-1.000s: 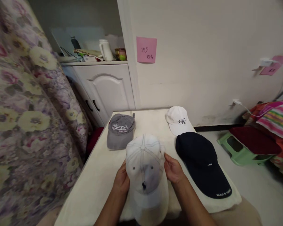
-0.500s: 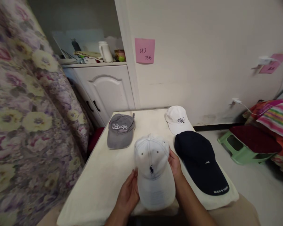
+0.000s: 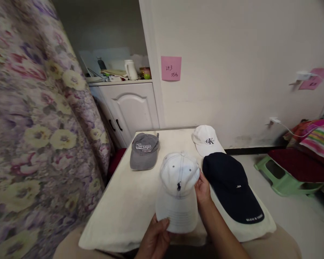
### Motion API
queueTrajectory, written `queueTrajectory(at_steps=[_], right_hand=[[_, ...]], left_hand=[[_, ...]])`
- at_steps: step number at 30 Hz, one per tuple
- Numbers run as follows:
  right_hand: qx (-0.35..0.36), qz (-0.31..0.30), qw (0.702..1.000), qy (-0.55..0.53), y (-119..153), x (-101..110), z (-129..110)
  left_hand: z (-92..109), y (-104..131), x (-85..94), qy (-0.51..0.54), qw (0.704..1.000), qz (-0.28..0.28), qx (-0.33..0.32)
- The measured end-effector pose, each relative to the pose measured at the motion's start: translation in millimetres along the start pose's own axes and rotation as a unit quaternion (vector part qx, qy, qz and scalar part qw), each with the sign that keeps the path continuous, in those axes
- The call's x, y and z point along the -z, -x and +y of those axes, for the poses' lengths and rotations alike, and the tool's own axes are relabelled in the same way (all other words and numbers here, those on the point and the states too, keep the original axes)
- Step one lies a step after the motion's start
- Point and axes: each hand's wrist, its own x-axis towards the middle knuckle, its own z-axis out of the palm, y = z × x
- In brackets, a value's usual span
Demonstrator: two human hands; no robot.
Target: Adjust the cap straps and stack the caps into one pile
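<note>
A white cap with a small dark horse logo [image 3: 179, 187] lies on the cream table [image 3: 126, 208], brim toward me. My left hand [image 3: 156, 239] grips the brim's near left corner, thumb on top. My right hand [image 3: 203, 189] holds the crown's right side. To the right lies a dark navy cap [image 3: 230, 185], almost touching my right hand. Behind it is a white cap with black letters [image 3: 207, 140]. A grey cap with white script [image 3: 144, 151] rests at the back left.
A flowered curtain [image 3: 35, 136] hangs along the left. A white cabinet [image 3: 129, 108] with clutter on top stands behind the table. A pink note [image 3: 171, 68] is stuck to the wall. A green stool [image 3: 284, 178] and striped bedding [image 3: 317, 138] are at the right.
The white horse-logo cap slid away from me onto the table. My left hand went from the crown's left side down to the brim corner. The camera shifted, moving the scene rightward.
</note>
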Motion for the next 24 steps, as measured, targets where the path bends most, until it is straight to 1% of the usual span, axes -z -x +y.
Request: queueTrajectory(at_steps=[4,6,8,11,14,16,17,18,20,22,24], right_hand=[[-0.002,-0.015,1.000,-0.025,-2.3,1.7,-0.7],[-0.019,-0.027,0.998,-0.045,-3.8,3.9,-1.3],[-0.047,-0.035,0.997,-0.051,-5.3,7.0,-1.8],[-0.073,-0.032,0.996,-0.042,-7.4,11.5,-1.8],[-0.077,-0.024,0.996,-0.042,-10.2,14.3,-0.7],[-0.077,-0.019,0.996,-0.045,-12.6,15.3,0.2],[-0.077,-0.017,0.996,-0.046,-13.8,15.7,0.7],[-0.077,-0.015,0.996,-0.047,-14.9,16.1,1.0],[-0.079,-0.013,0.996,-0.048,-16.8,17.1,1.7],[-0.081,-0.012,0.995,-0.050,-18.1,18.0,2.3],[-0.082,-0.014,0.995,-0.053,-18.8,18.6,3.1]], left_hand=[[17.1,5.9,0.8,-0.030,0.999,0.001,-0.017],[31.3,0.2,1.6,-0.043,0.999,0.001,-0.032],[53.7,-14.4,-0.8,-0.060,0.997,-0.010,-0.054],[103.5,-50.5,-14.9,-0.065,0.991,-0.034,-0.113],[162.6,-94.6,-37.8,-0.038,0.981,-0.041,-0.183],[197.2,-122.9,-49.2,-0.004,0.976,-0.021,-0.218],[210.8,-135.6,-51.2,0.003,0.975,-0.013,-0.221],[221.2,-146.8,-49.8,0.006,0.975,-0.005,-0.222],[231.9,-164.0,-36.5,0.010,0.976,0.020,-0.218],[230.5,-173.1,-11.7,0.012,0.976,0.052,-0.210],[222.3,-174.9,17.9,0.014,0.975,0.083,-0.207]])
